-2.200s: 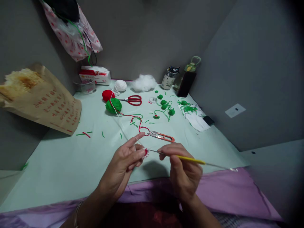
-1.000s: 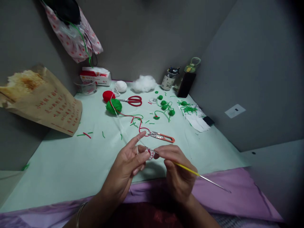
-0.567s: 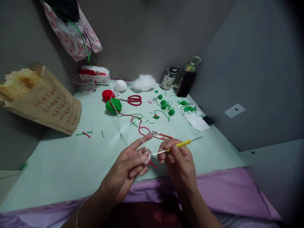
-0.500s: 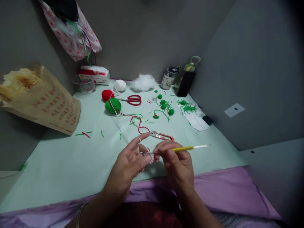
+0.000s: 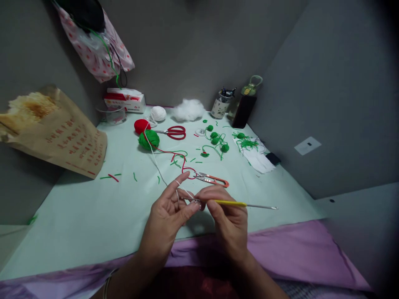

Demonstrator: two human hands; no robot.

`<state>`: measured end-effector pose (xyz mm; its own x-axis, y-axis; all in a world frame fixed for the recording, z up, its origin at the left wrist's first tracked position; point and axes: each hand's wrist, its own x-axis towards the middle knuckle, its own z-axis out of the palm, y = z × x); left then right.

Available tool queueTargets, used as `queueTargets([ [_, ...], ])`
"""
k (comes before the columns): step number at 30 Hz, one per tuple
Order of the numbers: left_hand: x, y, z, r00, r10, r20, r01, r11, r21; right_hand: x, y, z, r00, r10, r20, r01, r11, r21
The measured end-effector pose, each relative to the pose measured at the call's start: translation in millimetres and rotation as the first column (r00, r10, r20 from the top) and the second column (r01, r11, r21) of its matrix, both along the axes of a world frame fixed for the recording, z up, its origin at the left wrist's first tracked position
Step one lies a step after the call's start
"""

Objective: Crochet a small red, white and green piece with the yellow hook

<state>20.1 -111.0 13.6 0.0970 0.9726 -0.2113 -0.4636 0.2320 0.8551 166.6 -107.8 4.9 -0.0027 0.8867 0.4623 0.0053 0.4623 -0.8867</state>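
My left hand [image 5: 170,216] pinches a small white crochet piece [image 5: 195,204] between thumb and fingers. White yarn [image 5: 158,170] runs from near the balls on the table over my raised left index finger and down to the piece. In my right hand [image 5: 229,216] is a crochet hook with a yellow handle [image 5: 232,203], held like a pencil. One metal end points right; the other end meets the white piece, partly hidden by my fingers. Just beyond my hands lie orange thread snips [image 5: 213,180].
A red yarn ball [image 5: 142,126], a green yarn ball [image 5: 149,140], a white yarn ball [image 5: 158,113], red-handled scissors [image 5: 176,133] and white stuffing [image 5: 188,110] lie farther back. Small green crocheted balls [image 5: 215,139] sit right. A paper bag [image 5: 75,141] stands left; a bottle [image 5: 245,108] back right.
The hook has swung so its free end points lower, and my right hand has shifted slightly left. My left index finger has moved left, with the white yarn now stretched toward it.
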Motion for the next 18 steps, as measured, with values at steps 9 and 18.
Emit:
queueTargets([
  [9,2,-4,-1.7,0.998,-0.018,-0.054,0.021,0.998,0.054,-4,-2,-3.5,0.999,-0.025,-0.036,0.025,1.0,0.012],
  [18,15,-9,5.4,0.997,-0.036,0.076,0.033,0.999,0.035,5,-1,3.2,0.996,-0.081,-0.038,0.081,0.997,-0.006],
])
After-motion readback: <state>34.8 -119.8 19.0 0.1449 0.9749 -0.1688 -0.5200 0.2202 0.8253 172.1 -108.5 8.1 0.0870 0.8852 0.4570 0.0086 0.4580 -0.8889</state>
